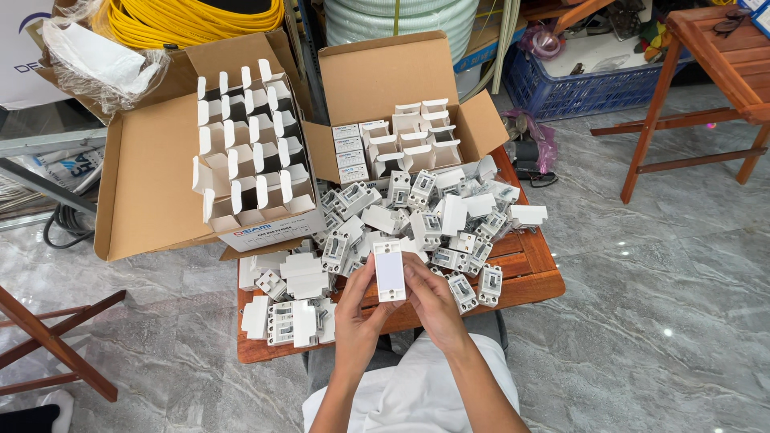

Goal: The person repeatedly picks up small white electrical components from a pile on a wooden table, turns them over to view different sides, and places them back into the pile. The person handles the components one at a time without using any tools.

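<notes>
Item held: small white box (390,271), upright, flat face toward the camera, raised just above the near edge of the counter (536,277).
Left hand (358,309): fingers closed on the left side of the small white box, thumb along its edge.
Right hand (431,298): fingers closed on the right side and lower corner of the same box; both hands clamp it between them.
Counter: low slatted wooden top, reddish brown, set on a grey marble floor (658,321).
Loose stock: heap of grey-and-white breakers (417,216) spread over the middle of the counter, mixed with opened white cartons; a few more breakers (282,322) lie at the near left corner, beside the left hand.
Left carton: large cardboard box (152,184), flaps open, tilted, filled with rows of empty white cartons (249,144) standing with their flaps up.
Right carton: smaller cardboard box (385,76), lid back, holding closed and opened white cartons at the far edge of the heap.
Background: coil of yellow cable (192,20) at top left, blue plastic crate (577,84) at top right, wooden stool (706,88) well apart on the right.
Wearer: white shirt and grey trousers visible below the hands.
</notes>
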